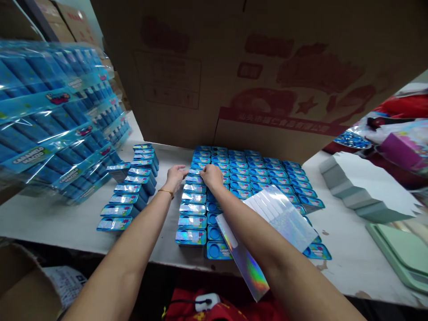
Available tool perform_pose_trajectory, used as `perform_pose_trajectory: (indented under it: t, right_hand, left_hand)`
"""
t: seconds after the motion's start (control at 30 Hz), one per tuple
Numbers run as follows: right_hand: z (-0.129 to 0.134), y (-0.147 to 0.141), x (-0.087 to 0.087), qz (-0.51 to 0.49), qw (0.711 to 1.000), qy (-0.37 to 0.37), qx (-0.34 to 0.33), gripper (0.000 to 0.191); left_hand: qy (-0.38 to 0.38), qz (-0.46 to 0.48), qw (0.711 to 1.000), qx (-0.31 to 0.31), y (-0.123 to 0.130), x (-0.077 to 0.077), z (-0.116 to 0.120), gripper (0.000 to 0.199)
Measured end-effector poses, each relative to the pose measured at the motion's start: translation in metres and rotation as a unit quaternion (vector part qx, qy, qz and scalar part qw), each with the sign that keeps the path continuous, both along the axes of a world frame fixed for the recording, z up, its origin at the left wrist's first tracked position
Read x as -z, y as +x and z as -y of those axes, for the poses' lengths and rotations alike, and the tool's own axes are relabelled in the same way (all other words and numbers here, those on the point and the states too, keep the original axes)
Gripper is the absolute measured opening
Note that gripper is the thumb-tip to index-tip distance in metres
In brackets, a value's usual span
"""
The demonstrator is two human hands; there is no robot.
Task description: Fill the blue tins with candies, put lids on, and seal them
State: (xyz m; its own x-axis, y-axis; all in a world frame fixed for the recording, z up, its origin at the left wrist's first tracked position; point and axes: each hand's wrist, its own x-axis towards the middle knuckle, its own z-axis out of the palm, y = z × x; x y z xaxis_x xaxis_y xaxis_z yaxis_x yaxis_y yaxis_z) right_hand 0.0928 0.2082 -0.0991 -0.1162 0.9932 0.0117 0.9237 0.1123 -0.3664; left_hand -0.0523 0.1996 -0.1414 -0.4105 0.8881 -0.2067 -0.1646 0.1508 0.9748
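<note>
Blue candy boxes (239,177) stand in tight columns on the table. In the leftmost column, the nearer boxes (190,221) bear a shiny strip sticker across the top. My right hand (213,176) reaches over that column, fingertips pinched at the right end of a shiny sticker (194,172) on one box. From the other side, my left hand (175,177) has its thumb and forefinger apart, touching or almost touching the same box's left end. A holographic sticker sheet (287,223) lies over the boxes beneath my right forearm, partly hidden by it.
Several stickered boxes (121,199) stand at the left, beside plastic-wrapped packs of blue boxes (50,120). A large cardboard carton (187,89) rises behind the columns. At the right are a stack of white sheets (371,183) and a green scale (404,249).
</note>
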Motion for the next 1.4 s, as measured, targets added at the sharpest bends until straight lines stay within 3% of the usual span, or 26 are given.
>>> perform_pose_trajectory:
  t: [0.07, 0.13, 0.23, 0.33, 0.4, 0.5, 0.6, 0.7, 0.8, 0.97, 1.23, 1.4]
  right_hand:
    - [0.003, 0.003, -0.001, 0.037, 0.998, 0.034, -0.033, 0.025]
    - [0.007, 0.007, -0.003, 0.078, 0.988, 0.069, -0.114, 0.027]
    - [0.009, 0.014, -0.009, 0.116, 0.968, 0.058, -0.214, 0.031]
    - [0.005, 0.039, -0.022, 0.053, 0.979, 0.059, -0.189, 0.038]
    - [0.001, 0.074, -0.032, -0.020, 0.982, 0.103, -0.156, 0.041]
    - [0.003, 0.144, -0.047, -0.084, 0.977, 0.157, -0.114, 0.038]
    - [0.013, 0.207, -0.051, -0.069, 0.977, 0.169, -0.111, 0.036]
    - [0.024, 0.240, -0.042, 0.023, 0.979, 0.136, -0.152, 0.034]
    - [0.035, 0.247, -0.028, 0.123, 0.967, 0.111, -0.194, 0.030]
    - [0.054, 0.251, -0.017, 0.196, 0.943, 0.157, -0.219, 0.027]
    - [0.055, 0.266, -0.031, 0.119, 0.947, 0.199, -0.222, 0.028]
    - [0.050, 0.261, -0.019, 0.172, 0.937, 0.193, -0.235, 0.033]
  left_hand:
    - [0.005, -0.012, 1.000, -0.005, 0.002, 0.004, 0.000, 0.040]
    - [0.009, -0.032, 0.999, -0.012, 0.002, 0.007, 0.001, 0.039]
    - [0.007, -0.080, 0.996, -0.028, -0.003, 0.006, 0.003, 0.032]
    - [0.019, -0.134, 0.989, -0.056, -0.001, -0.008, 0.009, 0.024]
    - [0.055, -0.188, 0.980, -0.043, 0.017, -0.023, 0.015, 0.022]
    - [0.123, -0.294, 0.940, 0.118, 0.069, -0.046, 0.030, 0.022]
    - [0.130, -0.364, 0.870, 0.306, 0.131, -0.059, 0.046, 0.026]
    - [0.110, -0.420, 0.813, 0.389, 0.175, -0.057, 0.054, 0.016]
    - [0.090, -0.422, 0.822, 0.372, 0.191, -0.048, 0.053, 0.011]
    - [0.086, -0.424, 0.830, 0.351, 0.191, -0.043, 0.054, 0.017]
    - [0.120, -0.416, 0.830, 0.351, 0.192, -0.036, 0.058, 0.019]
    - [0.138, -0.379, 0.851, 0.337, 0.190, -0.029, 0.061, 0.018]
